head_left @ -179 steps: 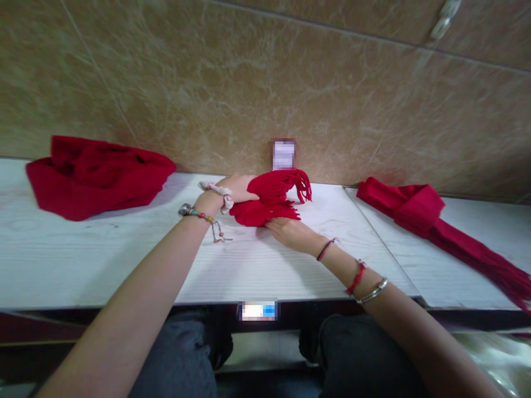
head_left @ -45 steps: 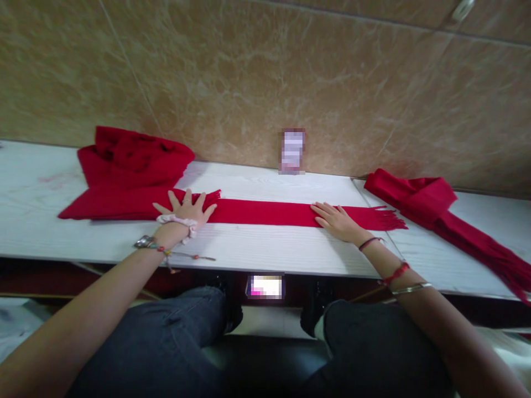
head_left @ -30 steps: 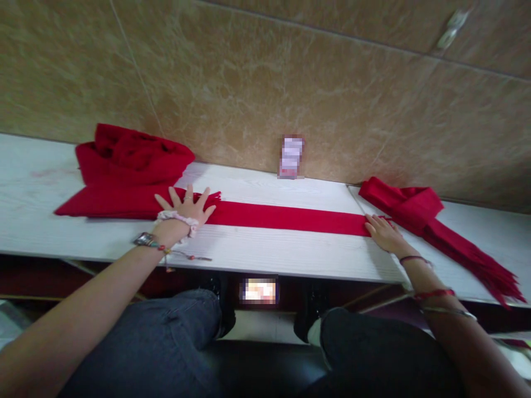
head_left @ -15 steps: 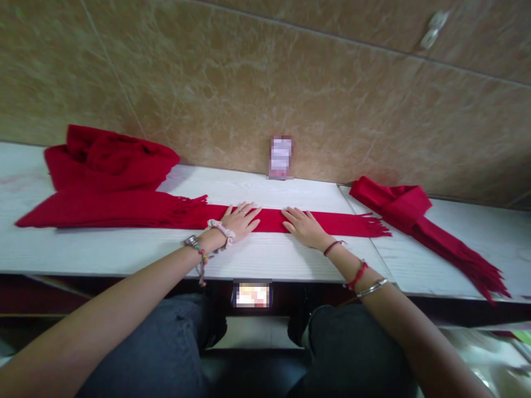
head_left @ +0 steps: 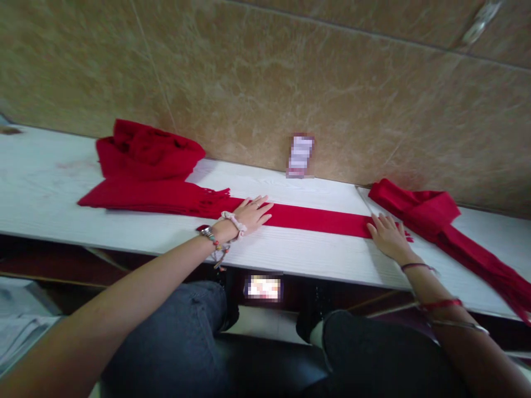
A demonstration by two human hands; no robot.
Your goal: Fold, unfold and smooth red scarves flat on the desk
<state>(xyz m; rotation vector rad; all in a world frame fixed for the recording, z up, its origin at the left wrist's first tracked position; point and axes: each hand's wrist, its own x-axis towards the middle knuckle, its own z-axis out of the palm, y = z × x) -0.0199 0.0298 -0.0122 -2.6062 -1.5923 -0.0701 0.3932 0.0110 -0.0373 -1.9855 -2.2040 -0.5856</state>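
A long red scarf (head_left: 315,217) lies flat as a narrow strip along the white table. My left hand (head_left: 251,214) rests palm down on it, fingers spread, close to the fringe of another folded layer on the left. Farther right, my right hand (head_left: 389,236) lies flat on the scarf's right end, fingers stretched out, covering part of its fringe. A bunched red scarf (head_left: 149,152) is heaped at the left, behind the folded red layer (head_left: 153,196). To the right of my right hand lies another loosely folded red scarf (head_left: 431,213) with a fringed end.
A brown marbled tile wall (head_left: 257,83) rises behind the narrow white table (head_left: 290,251). A blurred upright object (head_left: 300,156) leans against the wall. Below the table's front edge there is a bright blurred screen-like object (head_left: 263,287), above my knees.
My right hand has slid right along the scarf to its fringed end. My left hand stays at about the same place on the scarf. The view has shifted a little to the left.
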